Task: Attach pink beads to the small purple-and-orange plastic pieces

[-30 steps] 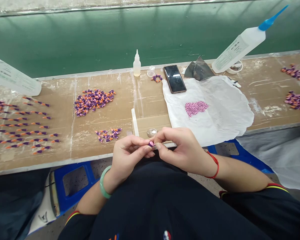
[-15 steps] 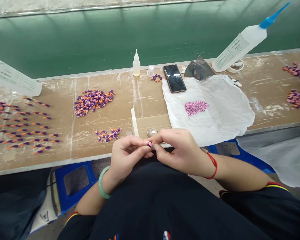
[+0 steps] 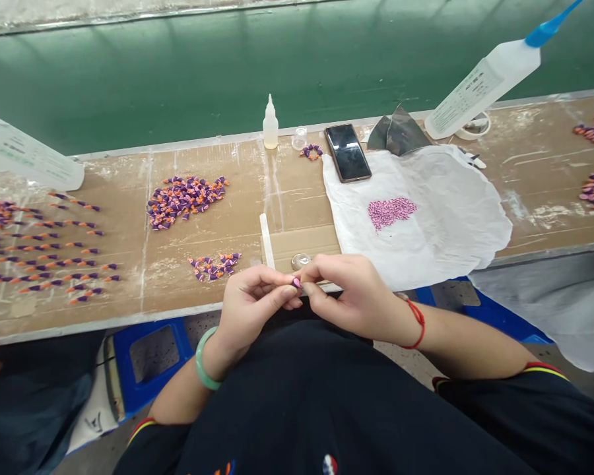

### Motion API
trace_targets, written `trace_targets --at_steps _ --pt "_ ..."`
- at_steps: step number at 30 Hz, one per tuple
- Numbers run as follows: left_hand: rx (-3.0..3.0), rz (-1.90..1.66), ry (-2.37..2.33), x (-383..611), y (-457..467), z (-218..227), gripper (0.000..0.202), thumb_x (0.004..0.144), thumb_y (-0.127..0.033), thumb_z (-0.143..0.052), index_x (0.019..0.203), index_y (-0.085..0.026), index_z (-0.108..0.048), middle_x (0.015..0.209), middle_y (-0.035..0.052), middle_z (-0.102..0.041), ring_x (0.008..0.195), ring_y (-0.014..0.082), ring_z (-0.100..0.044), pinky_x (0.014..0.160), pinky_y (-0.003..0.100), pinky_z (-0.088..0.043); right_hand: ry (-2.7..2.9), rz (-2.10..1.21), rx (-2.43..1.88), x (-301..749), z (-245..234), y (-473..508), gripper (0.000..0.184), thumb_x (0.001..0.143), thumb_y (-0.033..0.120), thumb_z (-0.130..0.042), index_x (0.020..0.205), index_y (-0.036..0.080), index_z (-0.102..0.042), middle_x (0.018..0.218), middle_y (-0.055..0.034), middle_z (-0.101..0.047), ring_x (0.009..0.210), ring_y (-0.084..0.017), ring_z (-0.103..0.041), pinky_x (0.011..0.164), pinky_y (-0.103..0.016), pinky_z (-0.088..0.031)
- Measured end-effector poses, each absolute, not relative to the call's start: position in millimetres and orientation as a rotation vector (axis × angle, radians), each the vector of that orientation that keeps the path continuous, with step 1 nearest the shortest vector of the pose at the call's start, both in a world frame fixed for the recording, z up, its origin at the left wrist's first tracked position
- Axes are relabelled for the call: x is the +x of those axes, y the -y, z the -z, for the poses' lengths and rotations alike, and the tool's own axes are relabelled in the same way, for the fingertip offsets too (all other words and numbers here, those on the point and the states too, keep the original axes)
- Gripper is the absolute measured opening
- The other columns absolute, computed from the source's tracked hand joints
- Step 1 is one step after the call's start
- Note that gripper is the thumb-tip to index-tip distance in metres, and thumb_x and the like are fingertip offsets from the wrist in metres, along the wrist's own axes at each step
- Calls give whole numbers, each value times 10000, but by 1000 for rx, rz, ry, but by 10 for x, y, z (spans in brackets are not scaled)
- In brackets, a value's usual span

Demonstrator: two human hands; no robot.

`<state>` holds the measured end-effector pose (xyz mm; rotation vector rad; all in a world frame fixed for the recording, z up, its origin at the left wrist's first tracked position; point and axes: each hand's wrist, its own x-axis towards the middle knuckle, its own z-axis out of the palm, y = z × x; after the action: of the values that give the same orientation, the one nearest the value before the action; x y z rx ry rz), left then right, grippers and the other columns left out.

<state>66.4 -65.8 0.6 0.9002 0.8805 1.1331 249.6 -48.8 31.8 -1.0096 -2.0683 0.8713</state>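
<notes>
Between the thumb and fingers of my left hand (image 3: 255, 298) is a small purple-and-pink piece (image 3: 296, 282). My right hand (image 3: 350, 290) is pinched against the piece's right side, and whatever lies between those fingertips is too small to make out. Just beyond my hands lies a small round clear dish (image 3: 300, 261), beside a white flat stick (image 3: 266, 241). A small heap of purple, pink and orange pieces (image 3: 214, 266) sits left of the stick. Tiny pink bits (image 3: 391, 212) are spread over a white cloth (image 3: 440, 218) to the right.
Further back stand a small dropper bottle (image 3: 270, 125), a phone (image 3: 347, 153) and a large blue-tipped bottle (image 3: 485, 89). A bigger heap of pieces (image 3: 185, 201) and rows of pieces (image 3: 44, 254) cover the left. Another large bottle (image 3: 27, 152) leans there. Part of another person (image 3: 34, 402) shows lower left.
The view has shifted slightly. Both hands stay together around the purple-and-pink piece, whose pink side is turned a little differently; nothing has been let go.
</notes>
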Motion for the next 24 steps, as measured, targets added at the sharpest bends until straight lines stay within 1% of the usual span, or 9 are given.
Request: trace_targets --at_steps 3,5,7,10,14,16,19,21,24 --pt "1071 -1159 -928 660 662 -17 84 791 -262 -827 811 -199 -774 756 36 -795 585 145 -735 569 217 -613 1976 -1011 -989 2558 -361 460 136 916 146 -515 821 203 -593 801 -27 -759 744 -139 -739 643 -218 -551" --pt "1321 -1223 -984 656 655 -35 21 819 -199 -788 826 -210 -772 791 43 -800 654 160 -747 630 247 -619 1895 -1041 -1014 2607 -376 454 149 930 135 -498 848 203 -602 895 -56 -781 871 -174 -764 703 -247 -584" --pt "1591 -1311 -987 657 638 -59 121 828 -111 -747 855 -228 -764 810 36 -800 716 167 -750 677 262 -612 1838 -1040 -1035 2654 -371 454 152 930 124 -500 870 205 -614 960 -71 -789 928 -197 -767 744 -278 -603" --pt "1826 -1406 -915 683 609 -103 252 816 -20 -707 922 -246 -742 863 25 -801 728 153 -745 667 245 -590 1809 -1022 -1036 2711 -334 456 154 919 110 -516 887 207 -630 978 -69 -791 945 -204 -768 780 -294 -612" --pt "1936 -1403 -920 716 557 -126 255 834 -20 -685 952 -245 -704 894 28 -786 737 144 -732 668 238 -568 1793 -1016 -1042 2777 -273 448 162 911 101 -527 899 207 -649 986 -59 -793 954 -195 -766 824 -298 -613" --pt "1998 -1308 -987 670 513 -88 204 850 -43 -675 916 -235 -689 874 32 -768 751 152 -717 694 255 -560 1788 -1014 -1056 2825 -240 445 169 909 106 -532 912 210 -665 998 -57 -794 935 -194 -766 821 -303 -614" --pt "2079 -1030 -1202 466 433 38 123 877 -99 -634 839 -207 -678 838 52 -723 779 181 -685 723 293 -542 1755 -979 -1171 2937 -164 447 168 922 144 -533 909 218 -683 982 -61 -796 895 -203 -765 786 -317 -617" --pt "2072 -803 -1380 256 381 135 130 880 -128 -598 799 -194 -674 840 67 -697 799 200 -670 725 312 -531 1713 -944 -1280 3036 -86 455 161 940 196 -534 887 225 -684 968 -63 -796 885 -213 -762 776 -331 -617" --pt "1987 -557 -1596 -81 275 247 79 848 -206 -627 805 -195 -692 889 70 -701 822 210 -659 728 314 -525 1638 -933 -1402 3185 56 473 167 954 293 -553 886 234 -693 965 -63 -793 890 -228 -754 793 -364 -621"
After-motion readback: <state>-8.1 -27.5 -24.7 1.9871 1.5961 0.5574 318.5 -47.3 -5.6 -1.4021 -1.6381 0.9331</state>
